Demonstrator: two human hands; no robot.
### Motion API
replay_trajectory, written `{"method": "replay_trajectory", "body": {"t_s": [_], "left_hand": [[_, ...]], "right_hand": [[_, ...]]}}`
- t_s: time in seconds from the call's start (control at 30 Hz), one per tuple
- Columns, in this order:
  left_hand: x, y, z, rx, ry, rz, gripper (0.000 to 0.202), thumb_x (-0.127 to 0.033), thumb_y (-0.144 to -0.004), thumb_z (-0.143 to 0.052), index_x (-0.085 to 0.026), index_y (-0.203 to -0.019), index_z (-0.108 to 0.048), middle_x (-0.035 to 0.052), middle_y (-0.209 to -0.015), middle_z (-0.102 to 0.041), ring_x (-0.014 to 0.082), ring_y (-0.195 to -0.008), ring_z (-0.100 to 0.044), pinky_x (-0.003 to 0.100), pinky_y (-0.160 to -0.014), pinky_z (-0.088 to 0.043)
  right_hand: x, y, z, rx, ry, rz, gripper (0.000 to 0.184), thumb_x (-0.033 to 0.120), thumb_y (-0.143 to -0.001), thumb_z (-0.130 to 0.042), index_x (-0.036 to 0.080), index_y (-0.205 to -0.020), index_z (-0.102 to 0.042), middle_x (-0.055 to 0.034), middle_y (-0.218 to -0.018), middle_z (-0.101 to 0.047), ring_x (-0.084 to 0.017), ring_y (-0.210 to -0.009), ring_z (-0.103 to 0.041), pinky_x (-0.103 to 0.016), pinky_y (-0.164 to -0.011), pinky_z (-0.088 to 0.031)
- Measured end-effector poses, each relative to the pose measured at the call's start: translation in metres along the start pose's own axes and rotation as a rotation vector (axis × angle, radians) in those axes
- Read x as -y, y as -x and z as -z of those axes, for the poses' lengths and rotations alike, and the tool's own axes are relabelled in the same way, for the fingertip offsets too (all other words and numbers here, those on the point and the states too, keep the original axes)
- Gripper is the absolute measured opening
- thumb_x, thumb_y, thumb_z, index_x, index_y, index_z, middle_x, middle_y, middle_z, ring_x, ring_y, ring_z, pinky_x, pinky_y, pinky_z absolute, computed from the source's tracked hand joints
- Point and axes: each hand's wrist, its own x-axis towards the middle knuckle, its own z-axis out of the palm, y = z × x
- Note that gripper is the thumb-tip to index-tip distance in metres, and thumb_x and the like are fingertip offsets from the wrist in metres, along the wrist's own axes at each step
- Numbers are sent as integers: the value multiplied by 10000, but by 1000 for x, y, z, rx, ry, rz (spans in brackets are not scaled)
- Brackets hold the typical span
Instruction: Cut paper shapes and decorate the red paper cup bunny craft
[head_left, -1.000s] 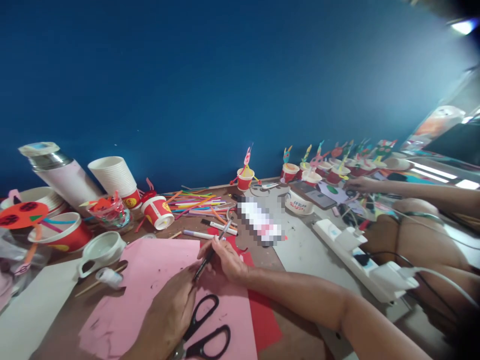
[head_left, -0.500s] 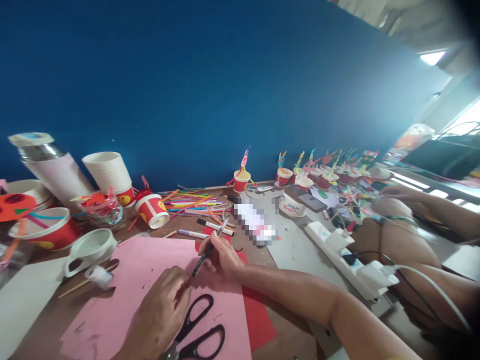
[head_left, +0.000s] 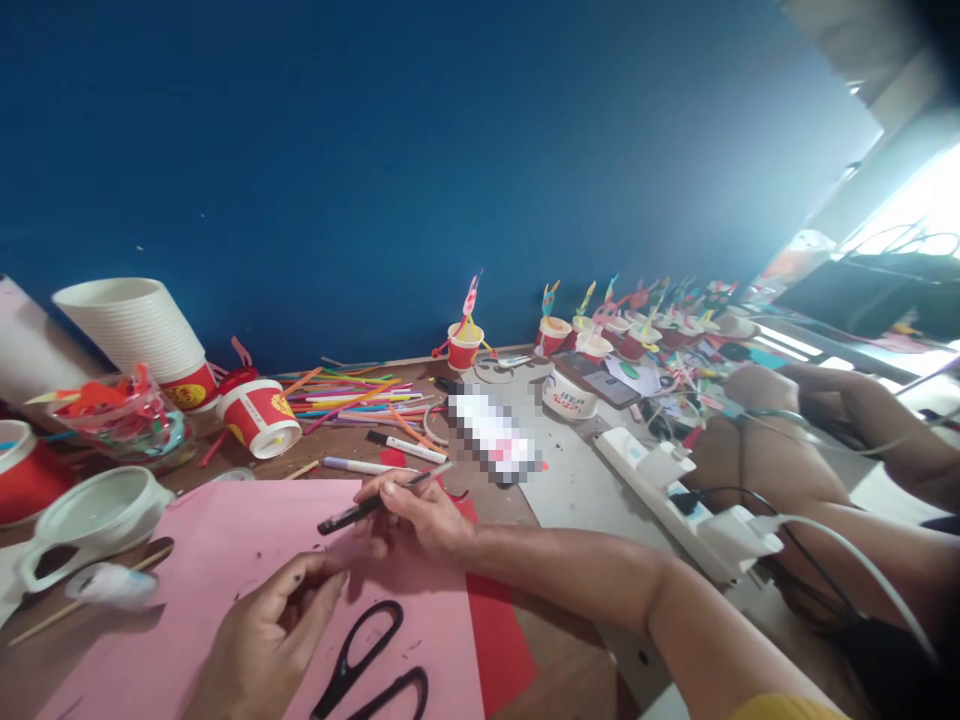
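Observation:
My right hand (head_left: 420,515) holds a slim black pen (head_left: 352,515) between thumb and fingers. Its dark end points left, and a thin greyish end sticks out to the upper right. Apart from the pen, at the lower left, my left hand (head_left: 277,630) has thumb and index fingertips pinched together; whether anything is between them I cannot make out. Both hands are over a sheet of pink paper (head_left: 217,540) with small dark bits on it. Black-handled scissors (head_left: 349,670) lie on the paper beside my left hand, their blades out of view.
Red paper (head_left: 502,640) shows under the pink sheet. A white mug (head_left: 97,510), stacked paper cups (head_left: 135,320) and a tipped red cup (head_left: 259,420) stand left. Coloured sticks (head_left: 352,400) and a marker (head_left: 405,447) lie behind. A power strip (head_left: 652,500) and another person's arm (head_left: 787,470) are at right.
My left hand has drawn away from the pen, down and to the left. The pen has tilted flatter in my right hand. The view has shifted slightly to the right.

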Motion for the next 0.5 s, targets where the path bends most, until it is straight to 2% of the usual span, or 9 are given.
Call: {"method": "replay_trajectory", "body": {"t_s": [0.13, 0.2, 0.3, 0.4, 0.5], "left_hand": [[-4, 1, 3, -11, 62, 29, 255, -436, -735, -532, -223, -812, -649, 10, -779, -723, 176, -710, -680, 169, -571, -517], [-3, 2, 3, -22, 83, 29, 261, -452, -715, -548, -217, -781, -641, 10, -725, -712, 172, -647, -670, 172, -541, -516], [1, 1, 3, -33, 121, 39, 289, -479, -679, -571, -210, -763, -636, 13, -723, -709, 176, -649, -672, 173, -542, -524], [7, 0, 3, -40, 129, 78, 320, -503, -657, -588, -212, -777, -642, 10, -753, -715, 178, -663, -678, 167, -535, -527], [13, 0, 3, -29, 115, 107, 333, -514, -656, -595, -214, -790, -650, 10, -761, -719, 186, -674, -681, 172, -524, -528]], "right_hand": [[-3, 8, -2, 10, 251, 109, 412, 473, -881, -455, 170, -1145, -547, -62, -816, -662, -127, -658, -624, -249, -599, -483], [-5, 13, -5, 29, 390, 183, 357, 414, -897, -451, 168, -1136, -546, -61, -831, -661, -137, -741, -636, -270, -685, -496], [-4, 19, -8, 56, 645, 284, 282, 350, -822, -583, 183, -1050, -575, -55, -912, -659, -153, -855, -630, -273, -770, -486], [1, 22, -10, 82, 908, 280, 299, 325, -737, -675, 209, -995, -577, -29, -926, -662, -158, -873, -623, -276, -805, -473], [2, 21, -10, 99, 1015, 249, 336, 274, -737, -665, 220, -1044, -540, -13, -916, -662, -157, -873, -625, -281, -808, -471]]}}
